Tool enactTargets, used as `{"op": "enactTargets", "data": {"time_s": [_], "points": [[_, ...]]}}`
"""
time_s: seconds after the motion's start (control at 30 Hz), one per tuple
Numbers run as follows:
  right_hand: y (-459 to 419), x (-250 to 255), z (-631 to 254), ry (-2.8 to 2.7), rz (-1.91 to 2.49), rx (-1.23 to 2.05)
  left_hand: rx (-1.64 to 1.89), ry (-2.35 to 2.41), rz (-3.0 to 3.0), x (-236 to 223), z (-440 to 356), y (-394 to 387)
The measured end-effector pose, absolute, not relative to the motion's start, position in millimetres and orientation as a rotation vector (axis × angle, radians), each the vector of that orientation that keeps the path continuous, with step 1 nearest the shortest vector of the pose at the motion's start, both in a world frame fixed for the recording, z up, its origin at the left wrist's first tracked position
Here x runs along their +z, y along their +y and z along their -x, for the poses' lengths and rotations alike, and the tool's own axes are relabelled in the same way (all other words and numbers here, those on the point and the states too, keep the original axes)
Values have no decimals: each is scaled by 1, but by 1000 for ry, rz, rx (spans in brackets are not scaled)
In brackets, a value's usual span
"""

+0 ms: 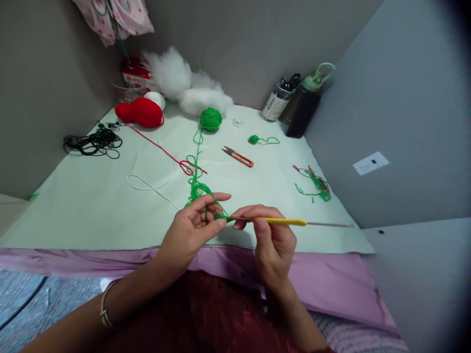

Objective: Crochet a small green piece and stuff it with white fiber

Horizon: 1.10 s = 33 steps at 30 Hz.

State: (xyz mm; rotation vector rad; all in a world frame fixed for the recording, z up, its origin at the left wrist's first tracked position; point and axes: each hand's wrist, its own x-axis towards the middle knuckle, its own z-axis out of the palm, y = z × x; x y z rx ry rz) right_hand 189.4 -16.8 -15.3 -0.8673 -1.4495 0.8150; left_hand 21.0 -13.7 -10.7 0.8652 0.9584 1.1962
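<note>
Between the thumb and fingers of my left hand [195,223] is pinched a small green crochet piece [221,217], mostly covered by the fingers. Green yarn runs over that hand to loose loops [198,189] on the table and back to a green yarn ball [211,119]. My right hand [272,240] is closed on a crochet hook [285,221] with a yellow handle, held nearly level. Its thin metal front end reaches the green piece; the other metal end points right. Whether yarn is looped on the hook tip I cannot tell.
Orange-handled thread snips [239,157] lie beyond my hands. Red yarn [140,113], white stuffing [206,100] and a black cord bundle [96,140] are at the back and left. A pen cup [275,104], a bottle [303,108] and yarn scraps [320,186] are on the right.
</note>
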Motion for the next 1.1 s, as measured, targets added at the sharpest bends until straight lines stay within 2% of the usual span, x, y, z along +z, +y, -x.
{"op": "enactTargets", "data": {"time_s": [0.17,0.27,0.37,0.47,0.53,0.63,0.83,0.9,1.1], "points": [[-18,-25,-191,-1865,849,239,1284,1038,-891,-4,-26,-14],[-15,-30,-191,-1919,861,54,1178,892,-688,0,-25,-11],[-13,-26,-188,-1686,895,312,1027,751,-512,3,-19,-6],[-9,-17,-183,-1344,829,740,1078,767,-527,4,-16,-4],[-6,-13,-180,-1278,784,864,1107,802,-599,5,-17,-5],[-6,-12,-176,-1412,813,744,1119,840,-697,6,-21,-8],[-13,-21,-175,-1735,874,166,1170,841,-613,7,-24,-6],[-12,-21,-176,-1721,875,169,1092,774,-514,6,-22,-5],[-1,-9,-180,-1134,879,915,1066,747,-507,8,-16,-2]]}}
